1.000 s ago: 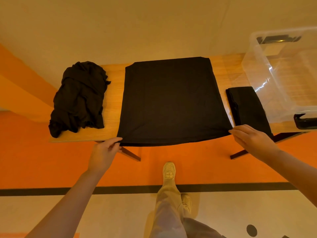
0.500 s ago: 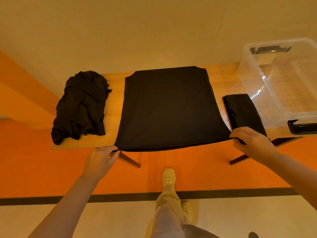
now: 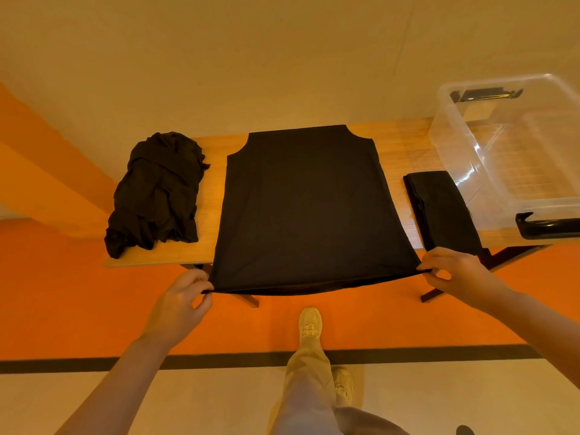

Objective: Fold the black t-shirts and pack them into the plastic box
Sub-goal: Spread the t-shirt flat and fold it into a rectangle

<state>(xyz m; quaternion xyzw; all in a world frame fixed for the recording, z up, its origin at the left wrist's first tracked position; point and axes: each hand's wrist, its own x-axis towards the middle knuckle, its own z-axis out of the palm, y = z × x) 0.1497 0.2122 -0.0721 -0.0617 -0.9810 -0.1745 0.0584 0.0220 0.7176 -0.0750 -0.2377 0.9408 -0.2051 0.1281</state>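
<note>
T-shirt (image 3: 306,211) lies lengthwise across table (image 3: 405,152), hem toward person, corners pinched by left hand (image 3: 180,301) and right hand (image 3: 456,273).

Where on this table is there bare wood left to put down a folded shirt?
Bare strips flank the spread shirt: one beside the crumpled pile, one beside the folded shirt. Both narrow. The plastic box crowds the right end; it looks empty.
</note>
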